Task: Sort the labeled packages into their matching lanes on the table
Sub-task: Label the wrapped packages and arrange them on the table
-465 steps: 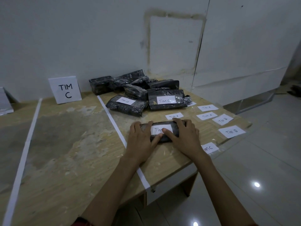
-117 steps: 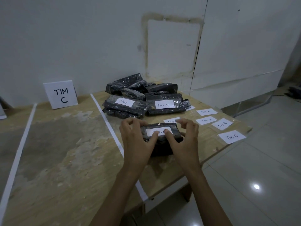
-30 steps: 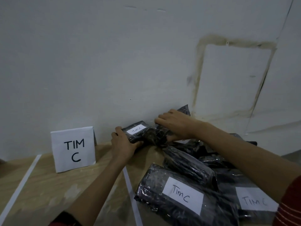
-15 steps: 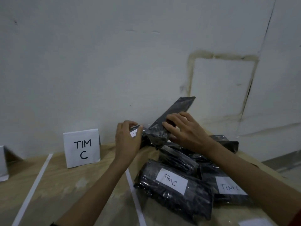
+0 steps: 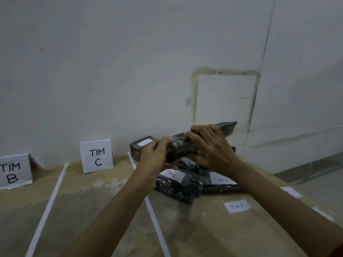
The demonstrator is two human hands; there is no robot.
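Note:
Both hands hold a long black plastic-wrapped package (image 5: 225, 127) lifted over the pile near the wall. My left hand (image 5: 155, 156) grips its near left end and my right hand (image 5: 211, 145) curls over its middle. The package tilts up to the right; no label on it shows. Behind the left hand lies a labeled package (image 5: 141, 147) against the wall. Two packages marked TIM C (image 5: 178, 184) (image 5: 220, 180) lie below my hands. Sign cards TIM C (image 5: 96, 155) and TIM B (image 5: 13, 170) stand at the wall.
White tape lines (image 5: 157, 225) (image 5: 48, 206) divide the wooden table (image 5: 92, 210) into lanes. Loose paper labels, one reading TIM A (image 5: 237, 206), lie at the right near the table's edge. The wall stands close behind the pile.
The black package has been raised higher off the pile, with both hands now closed round it. The labeled package set down at the wall stays there. My view has swung left, showing the TIM B card.

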